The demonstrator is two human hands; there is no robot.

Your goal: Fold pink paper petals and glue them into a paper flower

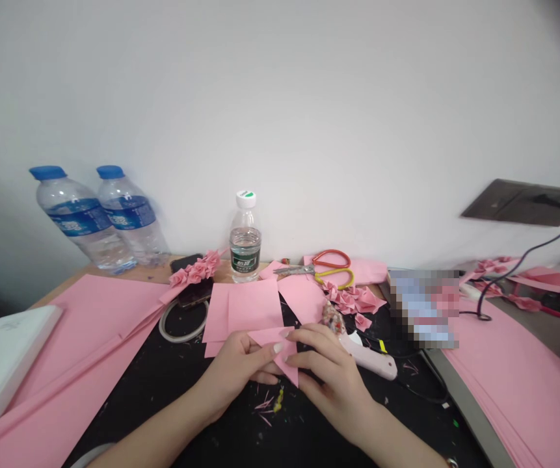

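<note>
Both my hands pinch one small folded piece of pink paper (pixel 276 338) over a black mat (pixel 172 377). My left hand (pixel 240 372) grips its left side with thumb and fingers closed. From the right, my right hand (pixel 331 374) holds the other side, fingers curled on the fold. Just behind lies a stack of pink paper squares (pixel 245 309). A pink glue gun (pixel 372 361) rests beside my right hand.
Two large water bottles (pixel 99 218) and a small bottle (pixel 245 237) stand by the wall. Scissors (pixel 326 268), folded pink paper pieces (pixel 352 302), a tape roll (pixel 182 322), big pink sheets (pixel 79 338), a white box (pixel 1 357) and cables (pixel 518 266) surround the mat.
</note>
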